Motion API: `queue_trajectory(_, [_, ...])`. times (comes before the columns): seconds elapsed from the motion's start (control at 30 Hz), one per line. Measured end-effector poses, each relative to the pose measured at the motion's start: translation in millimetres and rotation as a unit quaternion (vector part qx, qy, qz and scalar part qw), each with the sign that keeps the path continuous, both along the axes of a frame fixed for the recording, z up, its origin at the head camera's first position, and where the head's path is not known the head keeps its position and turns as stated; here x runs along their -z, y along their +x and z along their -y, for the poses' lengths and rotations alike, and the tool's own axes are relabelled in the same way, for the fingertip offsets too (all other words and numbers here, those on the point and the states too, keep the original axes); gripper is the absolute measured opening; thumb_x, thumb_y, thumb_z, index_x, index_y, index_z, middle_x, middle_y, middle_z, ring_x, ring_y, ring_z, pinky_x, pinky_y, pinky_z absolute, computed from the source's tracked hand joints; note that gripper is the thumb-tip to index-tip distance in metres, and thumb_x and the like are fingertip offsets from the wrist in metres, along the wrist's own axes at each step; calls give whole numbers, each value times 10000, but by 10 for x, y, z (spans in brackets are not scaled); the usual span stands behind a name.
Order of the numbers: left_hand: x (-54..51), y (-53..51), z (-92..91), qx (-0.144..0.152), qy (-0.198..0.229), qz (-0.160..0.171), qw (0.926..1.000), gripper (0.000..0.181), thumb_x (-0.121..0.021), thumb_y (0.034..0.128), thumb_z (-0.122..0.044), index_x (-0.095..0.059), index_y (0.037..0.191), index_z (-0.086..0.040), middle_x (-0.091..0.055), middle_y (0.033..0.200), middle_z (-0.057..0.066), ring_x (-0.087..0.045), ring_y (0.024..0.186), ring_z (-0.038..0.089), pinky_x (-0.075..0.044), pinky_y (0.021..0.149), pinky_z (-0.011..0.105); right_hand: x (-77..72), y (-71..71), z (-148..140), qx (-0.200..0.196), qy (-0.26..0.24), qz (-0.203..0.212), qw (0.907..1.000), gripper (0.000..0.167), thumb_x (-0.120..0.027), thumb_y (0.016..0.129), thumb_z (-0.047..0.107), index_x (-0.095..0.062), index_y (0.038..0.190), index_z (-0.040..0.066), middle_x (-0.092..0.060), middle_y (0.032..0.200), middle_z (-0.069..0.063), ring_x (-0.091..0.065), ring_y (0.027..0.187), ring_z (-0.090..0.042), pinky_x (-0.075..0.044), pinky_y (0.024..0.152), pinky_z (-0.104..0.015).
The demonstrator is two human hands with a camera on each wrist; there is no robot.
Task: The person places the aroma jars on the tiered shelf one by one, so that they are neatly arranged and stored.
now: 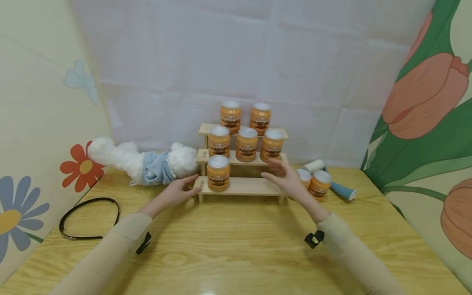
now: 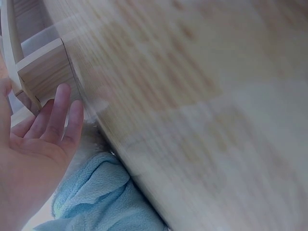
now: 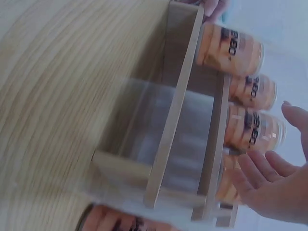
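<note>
A three-step wooden display stand [image 1: 250,186] holds orange cans with silvery lids: two on the top step, three on the middle and one can [image 1: 218,174] at the left of the bottom step. My left hand [image 1: 176,192] grips the left end of the bottom step; in the left wrist view its fingers [image 2: 57,115] lie against the board's end. My right hand [image 1: 289,180] is held before the stand's right side, fingers apart and nothing in them, close to the right can [image 1: 272,146] of the middle step. In the right wrist view that hand [image 3: 276,187] partly covers a can.
Two more orange cans [image 1: 320,185] stand on the table right of the stand, beside a blue-and-white tube [image 1: 343,191] and a white roll [image 1: 313,166]. At left lie a fluffy white toy in blue cloth [image 1: 156,167] and a black headband [image 1: 118,211]. A white sheet [image 1: 184,61] hangs behind.
</note>
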State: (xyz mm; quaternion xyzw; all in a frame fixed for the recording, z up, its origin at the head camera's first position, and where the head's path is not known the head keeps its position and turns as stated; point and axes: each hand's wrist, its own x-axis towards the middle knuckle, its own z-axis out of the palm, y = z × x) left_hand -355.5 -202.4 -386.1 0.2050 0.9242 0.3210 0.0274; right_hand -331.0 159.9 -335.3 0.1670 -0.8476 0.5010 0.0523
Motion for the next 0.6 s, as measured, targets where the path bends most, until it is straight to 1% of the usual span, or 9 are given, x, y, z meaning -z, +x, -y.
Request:
queue_trajectory(0.1, [0, 2, -2, 4, -16, 32, 10000, 720, -530, 942, -439, -285, 1470, -15, -433, 1393, 272, -606, 779, 156, -442, 654, 309, -24, 18, -169, 150, 152, -108, 9997, 648, -662, 863, 409, -440, 1398, 118, -514, 1364, -106, -464, 1260, -290, -368, 1035, -480])
queue_trajectory(0.2, [-1, 10, -3, -11, -14, 28, 10000, 721, -533, 940, -441, -289, 1468, -15, -426, 1401, 265, -601, 770, 153, -439, 660, 306, -30, 20, -334, 260, 310, -247, 9989, 656, -650, 875, 403, -427, 1405, 87, -476, 1403, -124, -426, 1295, -286, -319, 1069, -488])
queue_trajectory(0.23, [0, 10, -3, 7, 1, 34, 10000, 721, -533, 941, -436, -285, 1469, -10, -423, 1401, 271, -588, 720, 157, -439, 645, 310, -34, 23, -384, 306, 339, -277, 9986, 658, -647, 880, 394, -421, 1408, 74, -466, 1412, -133, -415, 1303, -293, -307, 1074, -495])
queue_trajectory(0.33, [0, 12, -5, 13, 24, 20, 10000, 720, -535, 941, -434, -289, 1466, -6, -425, 1399, 274, -591, 731, 160, -439, 642, 307, -49, 35, -531, 431, 406, -331, 9977, 642, -632, 897, 369, -411, 1412, 56, -445, 1425, -157, -393, 1321, -304, -280, 1087, -501])
queue_trajectory(0.43, [9, 5, -5, 42, 36, 29, 10000, 721, -533, 942, -432, -284, 1467, -3, -422, 1398, 278, -605, 761, 177, -444, 646, 310, -52, 43, -676, 489, 426, -305, 9974, 605, -614, 917, 320, -408, 1412, 38, -431, 1428, -181, -369, 1332, -327, -260, 1090, -524])
queue_trajectory(0.47, [12, 2, -6, 27, 26, 18, 10000, 721, -534, 940, -438, -290, 1466, -9, -425, 1400, 270, -612, 816, 168, -443, 664, 303, -44, 38, -727, 498, 470, -279, 9973, 595, -603, 926, 312, -403, 1415, 38, -423, 1433, -184, -359, 1336, -333, -253, 1092, -529])
queue_trajectory(0.5, [17, -3, -5, 15, 25, 21, 10000, 722, -535, 938, -442, -292, 1467, -14, -426, 1401, 265, -611, 816, 165, -443, 667, 303, -31, 28, -780, 502, 507, -254, 9971, 589, -595, 932, 304, -400, 1416, 31, -415, 1436, -191, -350, 1339, -342, -245, 1094, -536])
queue_trajectory(0.53, [21, -5, -6, 23, 26, 19, 10000, 723, -534, 939, -442, -290, 1467, -12, -424, 1401, 269, -608, 804, 160, -442, 663, 303, -15, 14, -835, 528, 567, -212, 9968, 587, -587, 936, 307, -399, 1417, 28, -408, 1439, -195, -342, 1341, -350, -239, 1096, -538])
queue_trajectory(0.6, [29, -8, -5, 27, 59, 57, 10000, 723, -534, 940, -440, -286, 1470, -16, -420, 1405, 268, -584, 714, 154, -438, 645, 303, 22, -10, -947, 609, 683, -135, 9957, 593, -577, 940, 323, -398, 1414, 14, -395, 1441, -215, -332, 1341, -369, -232, 1098, -540])
